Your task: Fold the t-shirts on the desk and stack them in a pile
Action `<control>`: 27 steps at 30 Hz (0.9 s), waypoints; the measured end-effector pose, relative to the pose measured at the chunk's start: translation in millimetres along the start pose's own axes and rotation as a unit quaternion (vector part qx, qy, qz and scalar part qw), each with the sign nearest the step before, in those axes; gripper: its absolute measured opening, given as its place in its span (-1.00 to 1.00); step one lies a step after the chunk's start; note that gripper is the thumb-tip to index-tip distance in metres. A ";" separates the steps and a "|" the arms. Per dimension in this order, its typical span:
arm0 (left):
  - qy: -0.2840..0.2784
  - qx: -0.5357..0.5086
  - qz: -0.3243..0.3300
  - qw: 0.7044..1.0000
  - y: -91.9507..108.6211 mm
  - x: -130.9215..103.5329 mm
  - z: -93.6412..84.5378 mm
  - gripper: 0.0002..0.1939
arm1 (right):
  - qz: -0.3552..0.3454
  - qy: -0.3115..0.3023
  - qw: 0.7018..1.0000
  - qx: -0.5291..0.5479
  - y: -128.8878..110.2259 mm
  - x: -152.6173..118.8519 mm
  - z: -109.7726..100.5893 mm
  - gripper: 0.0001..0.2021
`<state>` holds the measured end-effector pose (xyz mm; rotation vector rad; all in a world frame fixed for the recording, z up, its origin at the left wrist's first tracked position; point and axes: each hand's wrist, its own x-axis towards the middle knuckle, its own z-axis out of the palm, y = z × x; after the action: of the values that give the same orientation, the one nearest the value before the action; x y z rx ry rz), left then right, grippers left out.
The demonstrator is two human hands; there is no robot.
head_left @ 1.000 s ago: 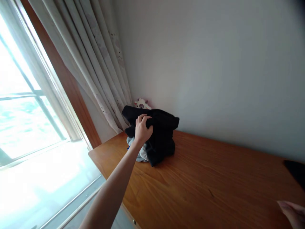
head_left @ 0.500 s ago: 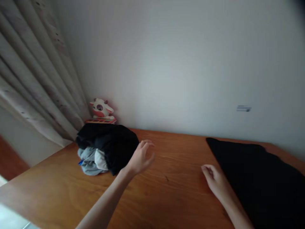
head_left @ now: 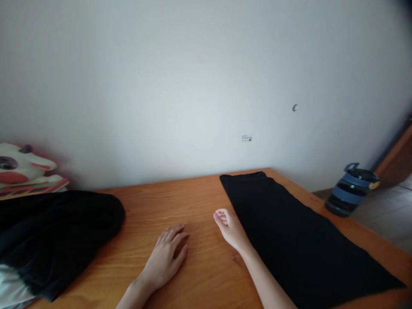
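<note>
My left hand [head_left: 165,259] is over the wooden tabletop, palm down. Its fingers are spread a little and it holds nothing. Along the left edge of a long black garment [head_left: 299,231], laid flat and apparently folded, is my right hand [head_left: 229,226]. The fingers of this hand curl inward with the thumb against them, and nothing shows in it. To the left of both hands lies a bunched black cloth [head_left: 67,231], with pale grey and white fabric [head_left: 13,285] sticking out from under it at the lower left.
A toy cow [head_left: 24,167] sits behind the bunched cloth at the far left, cut off by the view. A dark bottle with blue bands [head_left: 349,193] stands near the table's right edge. The wall [head_left: 180,86] rises behind the wooden table [head_left: 154,197].
My view has turned right, so the bottle is now in sight and the curtain is gone. My left hand has moved away from the bunched cloth and come down nearer the right hand.
</note>
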<state>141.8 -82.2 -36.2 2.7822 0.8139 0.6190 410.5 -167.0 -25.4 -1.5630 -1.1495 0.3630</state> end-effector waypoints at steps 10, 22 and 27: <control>-0.001 -0.014 -0.012 1.000 7.5 0.4 -0.6 -0.68 | 0.179 0.115 0.911 -0.352 60.5 5.0 -155.9 -0.33; -0.003 -0.011 -0.016 1.000 13.0 0.6 -4.3 -0.68 | 0.174 0.096 0.846 -0.495 97.2 -5.6 -175.4 -0.55; -0.015 -0.013 -0.025 1.000 17.1 -0.5 -7.5 -0.67 | 0.184 0.101 0.864 -0.457 109.3 3.7 -187.2 -0.52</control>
<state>146.2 -96.3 -24.9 2.7331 0.8602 0.5741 602.2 -263.8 -55.4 -2.5995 -0.8768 -0.1550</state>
